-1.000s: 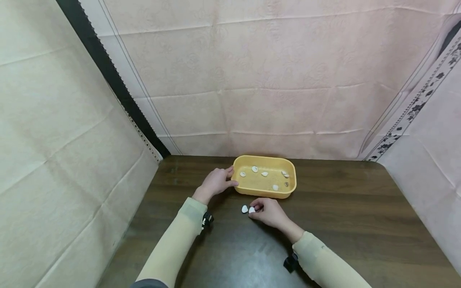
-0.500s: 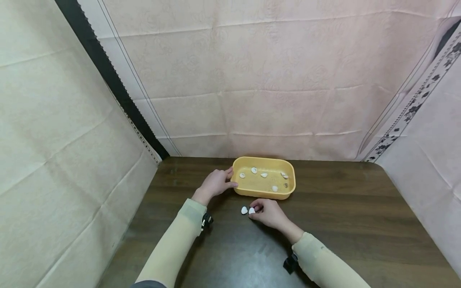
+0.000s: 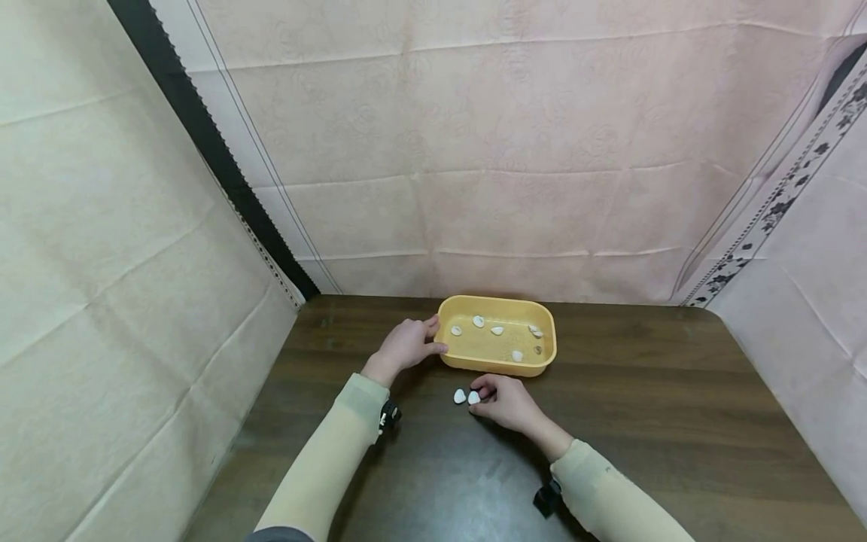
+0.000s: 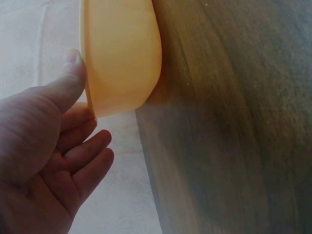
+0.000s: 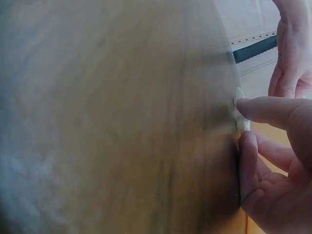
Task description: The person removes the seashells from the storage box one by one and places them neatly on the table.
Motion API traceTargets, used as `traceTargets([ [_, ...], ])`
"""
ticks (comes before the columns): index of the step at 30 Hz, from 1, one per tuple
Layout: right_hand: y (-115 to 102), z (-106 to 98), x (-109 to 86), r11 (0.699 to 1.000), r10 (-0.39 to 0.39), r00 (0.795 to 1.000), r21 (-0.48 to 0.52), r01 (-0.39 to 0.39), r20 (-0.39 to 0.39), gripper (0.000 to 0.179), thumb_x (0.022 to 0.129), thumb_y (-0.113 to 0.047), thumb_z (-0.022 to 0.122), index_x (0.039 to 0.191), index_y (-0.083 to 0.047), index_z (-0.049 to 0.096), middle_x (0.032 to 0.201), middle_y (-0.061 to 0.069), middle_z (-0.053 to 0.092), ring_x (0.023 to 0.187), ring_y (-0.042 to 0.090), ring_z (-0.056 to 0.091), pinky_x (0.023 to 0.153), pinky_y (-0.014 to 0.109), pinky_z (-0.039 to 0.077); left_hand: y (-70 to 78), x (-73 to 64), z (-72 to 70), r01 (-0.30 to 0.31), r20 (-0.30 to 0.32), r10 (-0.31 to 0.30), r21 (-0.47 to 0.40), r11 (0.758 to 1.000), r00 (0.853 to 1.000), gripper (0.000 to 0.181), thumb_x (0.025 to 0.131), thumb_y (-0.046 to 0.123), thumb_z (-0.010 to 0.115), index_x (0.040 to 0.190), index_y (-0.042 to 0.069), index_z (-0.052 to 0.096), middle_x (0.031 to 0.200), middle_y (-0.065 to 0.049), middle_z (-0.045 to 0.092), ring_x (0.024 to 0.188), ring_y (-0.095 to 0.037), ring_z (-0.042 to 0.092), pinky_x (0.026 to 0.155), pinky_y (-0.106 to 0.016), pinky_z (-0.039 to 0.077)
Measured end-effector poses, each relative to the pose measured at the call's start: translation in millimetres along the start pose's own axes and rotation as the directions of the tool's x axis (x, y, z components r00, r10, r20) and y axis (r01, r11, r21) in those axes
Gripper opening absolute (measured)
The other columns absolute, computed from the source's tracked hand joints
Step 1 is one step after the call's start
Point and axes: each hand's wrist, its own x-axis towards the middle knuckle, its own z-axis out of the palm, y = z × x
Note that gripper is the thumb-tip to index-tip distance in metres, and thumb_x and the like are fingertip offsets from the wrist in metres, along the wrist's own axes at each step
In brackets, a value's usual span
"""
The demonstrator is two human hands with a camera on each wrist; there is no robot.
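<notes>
A shallow yellow plastic tray [image 3: 491, 366] stands near the far table edge with several small pale seashells [image 3: 478, 321] inside. My left hand [image 3: 405, 345] grips its left end, the thumb [image 4: 73, 73] up at the rim and the other fingers at the corner below it. In front of the tray, my right hand [image 3: 508, 403] pinches a white seashell [image 3: 473, 397] between thumb and fingertips, low over the table. Just left of it lies a second white seashell [image 3: 460, 396]. The right wrist view shows the two shells [image 5: 242, 124] partly behind the thumb.
The brown wooden table [image 3: 643, 399] reaches to both sides and toward me. Pale cloth [image 3: 515, 150] hangs behind its far edge, and more cloth [image 3: 122, 301] hangs along the left and right. A black wrist camera [image 3: 547, 497] sits at the right cuff.
</notes>
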Motion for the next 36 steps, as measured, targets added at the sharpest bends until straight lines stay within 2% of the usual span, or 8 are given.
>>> traceTargets([
  [14, 4, -2, -1.5, 0.999, 0.005, 1.0, 0.032, -0.005, 0.003, 0.035, 0.086, -0.013, 0.09, 0.117, -0.006, 0.076, 0.094, 0.002, 0.07, 0.075, 0.013, 0.064, 0.068, 0.029, 0.055, 0.5, 3.0, 0.1, -0.001, 0.006, 0.001, 0.018, 1.0, 1.0, 0.071, 0.1, 0.044, 0.075, 0.157, 0.009, 0.053, 0.165, -0.004, 0.042, 0.146, -0.027, 0.05, 0.117, -0.046, 0.046],
  [22, 6, -4, -3.4, 0.999, 0.005, 1.0, 0.047, -0.006, 0.022, 0.035, 0.088, -0.016, 0.09, 0.119, -0.007, 0.076, 0.097, 0.001, 0.071, 0.077, 0.012, 0.065, 0.07, 0.028, 0.055, 3.2, 1.9, -2.8, -0.015, 0.012, 0.014, 0.077, 0.997, 1.0, 0.071, 0.1, 0.045, 0.075, 0.156, 0.007, 0.053, 0.164, -0.007, 0.043, 0.143, -0.027, 0.054, 0.115, -0.044, 0.048],
  [30, 9, -11, -4.6, 0.997, 0.006, 0.998, 0.077, -0.01, 0.057, 0.038, 0.09, -0.017, 0.088, 0.124, -0.008, 0.075, 0.102, 0.005, 0.071, 0.083, 0.015, 0.066, 0.074, 0.03, 0.056, 4.0, 3.8, -1.2, -0.015, 0.015, 0.014, 0.075, 0.997, 1.0, 0.072, 0.101, 0.045, 0.075, 0.157, 0.007, 0.052, 0.164, -0.009, 0.043, 0.143, -0.028, 0.055, 0.115, -0.044, 0.047],
  [36, 11, -16, -9.5, 0.997, 0.02, 0.997, 0.078, -0.025, 0.072, 0.038, 0.092, -0.017, 0.087, 0.127, -0.009, 0.075, 0.106, 0.004, 0.072, 0.087, 0.016, 0.066, 0.078, 0.033, 0.057, -0.8, 2.4, 0.5, -0.001, 0.0, 0.001, 0.05, 0.999, 1.0, 0.071, 0.101, 0.044, 0.075, 0.157, 0.008, 0.052, 0.165, -0.007, 0.043, 0.145, -0.028, 0.053, 0.116, -0.046, 0.046],
])
